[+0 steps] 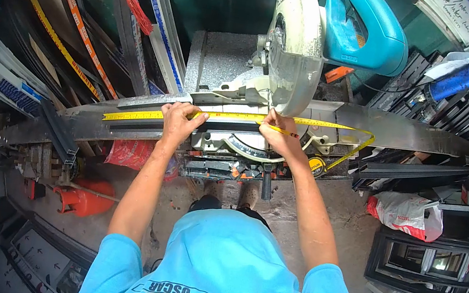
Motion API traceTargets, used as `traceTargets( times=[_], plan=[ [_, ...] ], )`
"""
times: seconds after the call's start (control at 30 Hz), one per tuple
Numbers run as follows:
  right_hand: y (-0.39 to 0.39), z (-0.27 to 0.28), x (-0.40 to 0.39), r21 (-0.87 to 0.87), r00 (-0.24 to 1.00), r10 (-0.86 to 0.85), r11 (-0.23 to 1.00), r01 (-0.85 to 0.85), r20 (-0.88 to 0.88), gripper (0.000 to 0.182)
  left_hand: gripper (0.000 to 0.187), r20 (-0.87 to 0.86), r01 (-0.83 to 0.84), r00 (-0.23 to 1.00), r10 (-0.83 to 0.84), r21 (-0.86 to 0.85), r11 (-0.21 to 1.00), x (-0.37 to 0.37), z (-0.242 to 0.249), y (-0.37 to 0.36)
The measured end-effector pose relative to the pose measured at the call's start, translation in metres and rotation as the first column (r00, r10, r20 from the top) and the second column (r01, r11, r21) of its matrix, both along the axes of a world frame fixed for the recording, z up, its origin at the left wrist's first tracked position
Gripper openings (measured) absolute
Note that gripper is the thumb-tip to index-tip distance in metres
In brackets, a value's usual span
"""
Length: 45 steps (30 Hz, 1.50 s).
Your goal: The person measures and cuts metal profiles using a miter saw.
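A yellow tape measure blade (233, 114) lies stretched along a dark metal profile (140, 124) on the saw bench. My left hand (179, 120) pinches the blade left of the saw. In my right hand (279, 132) is a yellow pencil (284, 131), held against the blade below the saw's disc. The blade runs on to the right, bends back, and reaches the tape case (316, 166) beside my right wrist. A mitre saw with a teal handle (377, 40) and a clear guard (295, 83) stands just beyond my right hand.
Long metal profiles (166, 33) lean at the back left. A red gas cylinder (81, 201) lies on the floor at left. At right are a white and red plastic bag (406, 213), stacked dark frames (429, 266) and a blue roll (466, 80).
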State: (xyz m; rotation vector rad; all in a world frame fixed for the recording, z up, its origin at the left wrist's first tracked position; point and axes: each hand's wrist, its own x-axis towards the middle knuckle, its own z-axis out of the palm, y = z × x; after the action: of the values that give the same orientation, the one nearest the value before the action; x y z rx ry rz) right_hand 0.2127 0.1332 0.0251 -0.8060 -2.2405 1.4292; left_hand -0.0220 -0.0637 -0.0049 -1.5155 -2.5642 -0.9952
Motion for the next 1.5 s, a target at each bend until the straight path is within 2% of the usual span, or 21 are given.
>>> traceTargets(
  times=[0.07,0.13,0.37,0.47,0.57,0.77,0.83,0.87,0.9,0.93,0.97,1.03,1.1,1.13,1.2,1.23,1.3,1.33,1.37,1.43,1.5],
  plan=[
    [0.000,0.002,0.000,-0.029,1.000,-0.022,0.999,0.023,0.020,0.013,0.029,0.004,0.003,1.000,-0.003,-0.004,1.000,-0.001,0.000,0.000],
    [0.001,0.002,0.000,0.076,1.000,0.015,0.997,-0.014,-0.006,0.013,0.029,0.008,0.005,1.000,-0.005,-0.009,1.000,0.000,-0.001,0.000],
    [0.000,-0.002,-0.001,0.073,0.999,-0.033,0.997,0.032,0.011,0.014,0.030,0.020,0.002,1.000,-0.002,-0.008,1.000,0.001,0.002,-0.001],
    [0.002,0.003,0.002,0.042,0.998,0.057,0.998,-0.056,-0.019,0.014,0.030,0.017,0.001,1.000,-0.001,-0.009,1.000,0.000,0.001,0.000],
    [-0.001,0.003,-0.003,0.091,0.997,-0.045,0.995,0.038,0.068,0.014,0.030,0.018,-0.002,1.000,0.002,-0.011,1.000,0.000,0.000,0.000],
    [0.008,-0.016,0.006,0.160,0.999,0.032,0.986,-0.037,0.035,0.013,0.029,0.018,-0.002,1.000,0.002,-0.015,1.000,0.001,0.001,0.000],
    [0.005,-0.024,0.018,-0.151,0.968,-0.087,0.987,0.052,-0.236,0.014,0.029,0.022,0.004,1.000,-0.004,-0.004,1.000,0.000,0.000,0.000],
    [0.004,-0.026,0.028,-0.126,0.942,-0.119,0.989,0.082,-0.313,0.014,0.029,0.019,0.003,1.000,-0.003,-0.002,1.000,0.000,0.000,0.000],
    [-0.001,-0.021,0.035,-0.125,0.942,-0.119,0.989,0.083,-0.314,0.014,0.028,0.016,0.002,1.000,-0.002,0.000,1.000,0.000,-0.001,0.000],
    [-0.007,-0.016,0.043,-0.128,0.892,-0.245,0.969,0.212,-0.379,0.016,0.028,0.015,0.003,1.000,-0.003,0.001,1.000,0.000,-0.001,-0.001],
    [-0.013,-0.012,0.051,-0.139,0.821,-0.363,0.931,0.337,-0.441,0.019,0.028,0.006,0.001,1.000,-0.001,0.007,1.000,0.000,-0.002,-0.001],
    [-0.018,-0.017,0.079,-0.262,0.703,-0.592,0.805,0.532,-0.393,0.025,0.028,-0.003,-0.002,1.000,0.002,0.015,1.000,0.000,-0.003,0.000],
    [-0.014,-0.047,0.123,-0.064,0.653,-0.700,0.694,0.717,-0.290,0.030,0.027,-0.027,0.004,1.000,-0.003,0.023,1.000,0.000,-0.004,-0.001],
    [-0.013,-0.068,0.141,-0.063,0.652,-0.700,0.694,0.717,-0.291,0.030,0.027,-0.028,0.004,1.000,-0.003,0.024,1.000,0.000,-0.004,-0.001],
    [-0.013,-0.107,0.161,0.210,0.532,-0.831,0.498,0.842,-0.161,0.049,0.026,-0.020,0.005,1.000,-0.005,0.026,1.000,0.001,-0.003,-0.001],
    [-0.013,-0.116,0.159,0.207,0.529,-0.833,0.496,0.843,-0.162,0.049,0.026,-0.023,0.008,1.000,-0.007,0.026,1.000,0.001,-0.002,-0.001],
    [-0.016,-0.122,0.151,0.165,0.512,-0.859,0.502,0.849,-0.019,0.078,0.025,-0.025,0.012,1.000,-0.011,0.037,0.999,0.001,-0.002,-0.001],
    [-0.020,-0.125,0.146,0.259,0.479,-0.877,0.469,0.845,0.024,0.099,0.025,-0.027,0.015,1.000,-0.014,0.037,0.999,0.001,-0.002,0.000],
    [-0.022,-0.123,0.139,0.257,0.477,-0.879,0.466,0.846,0.024,0.099,0.024,-0.028,0.013,1.000,-0.012,0.041,0.999,0.002,-0.002,-0.001],
    [-0.024,-0.114,0.125,0.410,0.351,-0.921,0.389,0.825,0.166,0.110,0.023,-0.033,0.018,0.999,-0.016,0.045,0.999,0.002,-0.002,-0.001],
    [-0.023,-0.110,0.120,0.383,0.333,-0.923,0.383,0.841,0.193,0.113,0.022,-0.017,0.015,1.000,-0.015,0.028,0.999,0.001,-0.002,-0.001]
  ],
)
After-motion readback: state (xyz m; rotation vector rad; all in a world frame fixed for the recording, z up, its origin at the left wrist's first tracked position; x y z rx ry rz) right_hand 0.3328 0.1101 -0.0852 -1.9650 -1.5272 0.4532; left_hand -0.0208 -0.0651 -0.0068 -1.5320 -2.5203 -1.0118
